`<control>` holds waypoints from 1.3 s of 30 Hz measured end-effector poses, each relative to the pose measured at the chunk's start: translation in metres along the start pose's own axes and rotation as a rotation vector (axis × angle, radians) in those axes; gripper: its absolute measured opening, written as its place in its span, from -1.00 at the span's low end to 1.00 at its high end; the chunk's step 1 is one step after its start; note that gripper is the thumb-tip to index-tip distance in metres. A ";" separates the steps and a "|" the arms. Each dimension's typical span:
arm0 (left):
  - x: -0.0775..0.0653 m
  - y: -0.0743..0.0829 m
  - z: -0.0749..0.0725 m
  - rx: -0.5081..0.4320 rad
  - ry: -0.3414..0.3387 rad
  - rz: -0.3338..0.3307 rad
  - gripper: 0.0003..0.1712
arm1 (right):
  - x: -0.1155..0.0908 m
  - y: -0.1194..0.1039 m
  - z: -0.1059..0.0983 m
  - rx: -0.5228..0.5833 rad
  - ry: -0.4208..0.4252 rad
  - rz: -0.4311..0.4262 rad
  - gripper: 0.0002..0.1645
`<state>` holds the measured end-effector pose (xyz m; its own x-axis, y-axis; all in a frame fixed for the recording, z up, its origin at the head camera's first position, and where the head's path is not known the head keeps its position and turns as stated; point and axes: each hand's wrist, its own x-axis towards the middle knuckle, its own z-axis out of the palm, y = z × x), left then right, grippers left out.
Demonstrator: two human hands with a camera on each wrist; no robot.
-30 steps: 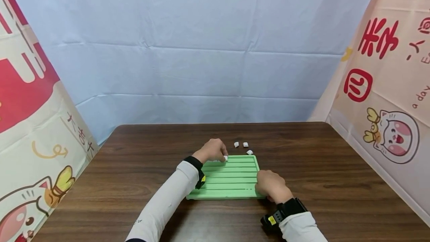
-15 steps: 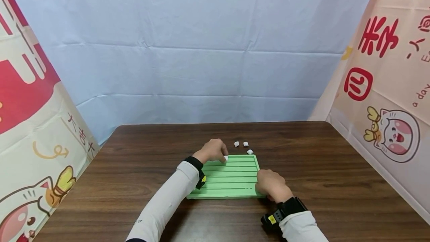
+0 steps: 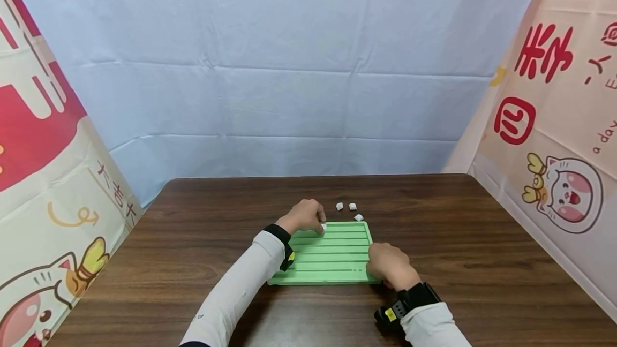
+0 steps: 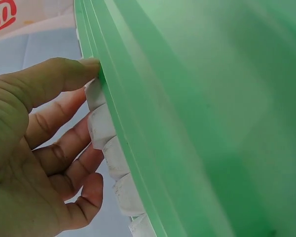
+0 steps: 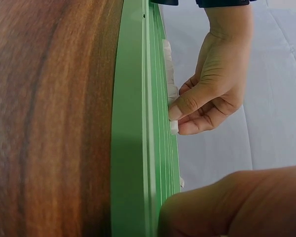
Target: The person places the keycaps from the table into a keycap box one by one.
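Note:
A ridged green tray (image 3: 332, 259) lies on the table. My left hand (image 3: 305, 216) is at its far edge, with thumb and fingers pinching a small white block (image 3: 324, 226). In the left wrist view, that white block (image 4: 94, 95) stands at the end of a row of similar blocks (image 4: 117, 158) along the tray's edge; from the head, my hand hides most of the row. My right hand (image 3: 391, 266) grips the tray's right side near the front corner with curled fingers. Only part of the right hand (image 5: 237, 210) shows in the right wrist view.
Just beyond the tray's far right corner are three loose white blocks, one of them (image 3: 359, 218) close to the rim. The brown wooden table (image 3: 222, 213) extends around the tray. A pale blue cloth (image 3: 289, 95) hangs behind, with printed cloths at both sides.

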<state>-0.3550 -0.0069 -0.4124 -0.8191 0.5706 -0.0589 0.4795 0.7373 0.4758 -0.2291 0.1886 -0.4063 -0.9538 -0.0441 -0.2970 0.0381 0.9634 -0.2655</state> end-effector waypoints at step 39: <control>-0.010 -0.005 -0.003 -0.118 0.059 0.068 -0.90 | -0.007 0.004 -0.001 0.057 0.018 -0.073 -0.82</control>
<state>-0.3503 -0.0178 -0.4118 -0.8046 0.5932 0.0271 0.4972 0.6479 0.5771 -0.2230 0.1935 -0.4046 -0.9600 -0.1081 -0.2583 -0.0152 0.9412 -0.3375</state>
